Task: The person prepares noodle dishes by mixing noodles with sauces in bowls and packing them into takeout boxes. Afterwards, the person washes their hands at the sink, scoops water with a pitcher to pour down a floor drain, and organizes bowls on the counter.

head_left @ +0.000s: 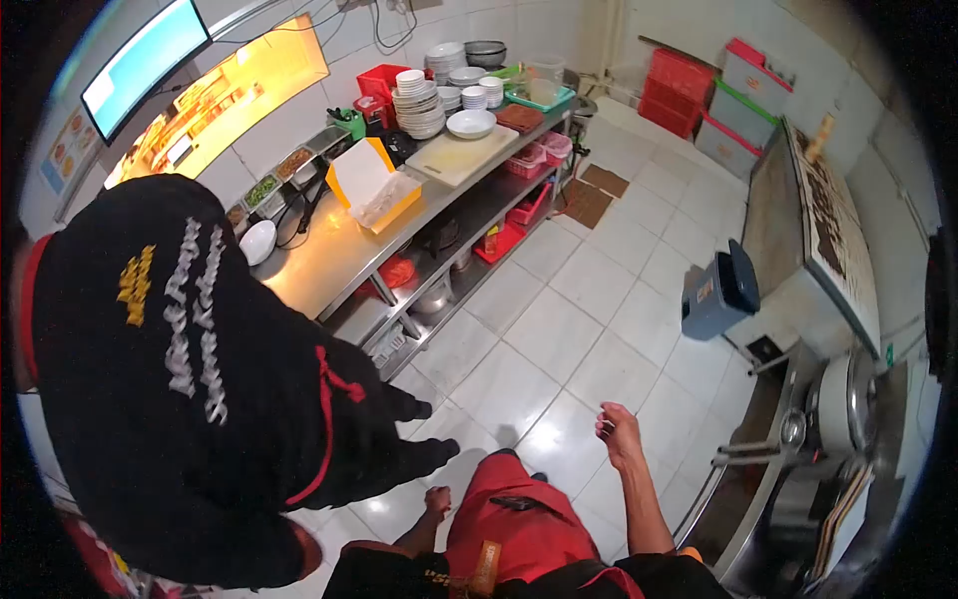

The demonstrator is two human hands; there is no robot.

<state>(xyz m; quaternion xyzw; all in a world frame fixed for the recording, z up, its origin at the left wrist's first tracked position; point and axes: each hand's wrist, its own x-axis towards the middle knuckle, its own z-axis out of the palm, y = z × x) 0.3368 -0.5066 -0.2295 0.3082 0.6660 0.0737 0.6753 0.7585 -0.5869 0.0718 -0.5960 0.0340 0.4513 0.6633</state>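
Note:
My left hand (437, 502) hangs low beside the red apron (509, 514) I wear, its fingers curled in and no object showing in them. Out in front, over the white tiled floor, is my right hand (619, 436); its fingers are loosely bent and a little apart, holding nothing. Neither hand touches any item. A co-worker (190, 389) in a black shirt stands close on my left, facing the steel counter (389, 255). On that counter lie an open yellow-and-white box (374, 190) and a cutting board (462, 155).
Stacked white plates (417, 110) and a white bowl (257, 243) stand on the counter. Ahead on the right is a grey bin (720, 292). Large pots (841, 404) sit along the right side. Stacked crates (738, 110) line the far corner, and brown mats (584, 203) lie on the floor.

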